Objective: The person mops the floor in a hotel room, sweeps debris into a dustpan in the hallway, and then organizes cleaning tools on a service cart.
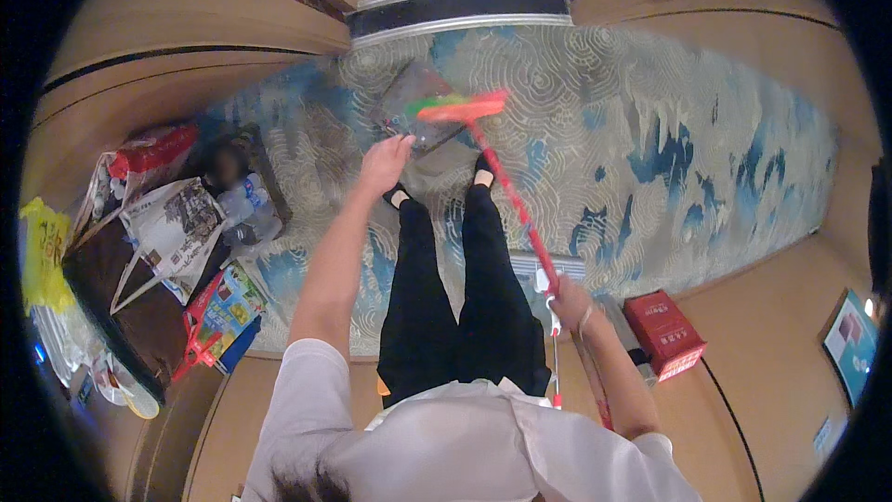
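Note:
My right hand (575, 303) grips the red handle of a broom (519, 202). Its red, orange and green head (463, 108) is blurred and hangs over a flat, dark grey, square-cornered thing (411, 87) in front of my feet. My left hand (387, 162) has its fingertips pinched at the near left edge of that grey thing, whose exact kind is unclear. A thin rod with a white hook and red end (555, 362) hangs below my right hand; what bears it is hidden.
Patterned blue-grey carpet (627, 104) runs up to a dark door threshold (460, 10). At left stand paper carrier bags (174, 223), plastic bottles (251, 206), a brown box-like thing (104, 279) and a yellow bag (45, 254). A red box (662, 331) sits at right, near a framed sign (850, 348).

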The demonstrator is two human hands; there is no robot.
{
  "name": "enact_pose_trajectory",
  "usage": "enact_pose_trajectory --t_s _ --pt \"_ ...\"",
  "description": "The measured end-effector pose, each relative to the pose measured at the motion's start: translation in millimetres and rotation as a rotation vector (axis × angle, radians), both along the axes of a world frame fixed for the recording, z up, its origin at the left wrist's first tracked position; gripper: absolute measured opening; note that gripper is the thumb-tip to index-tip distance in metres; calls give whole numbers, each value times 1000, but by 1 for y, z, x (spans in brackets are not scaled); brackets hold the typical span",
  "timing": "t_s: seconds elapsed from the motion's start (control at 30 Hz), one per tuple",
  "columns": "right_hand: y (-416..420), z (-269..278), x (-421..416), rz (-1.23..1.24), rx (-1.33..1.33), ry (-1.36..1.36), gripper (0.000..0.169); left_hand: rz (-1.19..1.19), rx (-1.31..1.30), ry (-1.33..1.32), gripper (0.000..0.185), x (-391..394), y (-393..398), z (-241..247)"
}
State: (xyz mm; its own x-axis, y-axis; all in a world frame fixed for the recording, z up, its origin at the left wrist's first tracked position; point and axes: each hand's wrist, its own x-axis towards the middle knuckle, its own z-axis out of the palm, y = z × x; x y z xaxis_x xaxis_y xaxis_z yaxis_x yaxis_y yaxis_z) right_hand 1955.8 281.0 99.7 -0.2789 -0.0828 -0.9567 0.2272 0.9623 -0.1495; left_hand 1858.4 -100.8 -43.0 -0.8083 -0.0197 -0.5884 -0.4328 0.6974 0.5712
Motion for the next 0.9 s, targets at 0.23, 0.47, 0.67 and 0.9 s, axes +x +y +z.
enact_pose_trajectory --t_s 0.23,0.47,0.67,0.9 --pt "-24 -8 -81 27 137 203 30 210 101 16 45 28 4 21" --pt "-49 -37 -54 225 191 31 31 307 71 51 46 32 8 5" --pt "22 34 -69 164 72 74 34 297 96 28 45 44 1 -3" --pt "39 -143 -228 18 243 555 24 310 150 7 45 33 14 0"
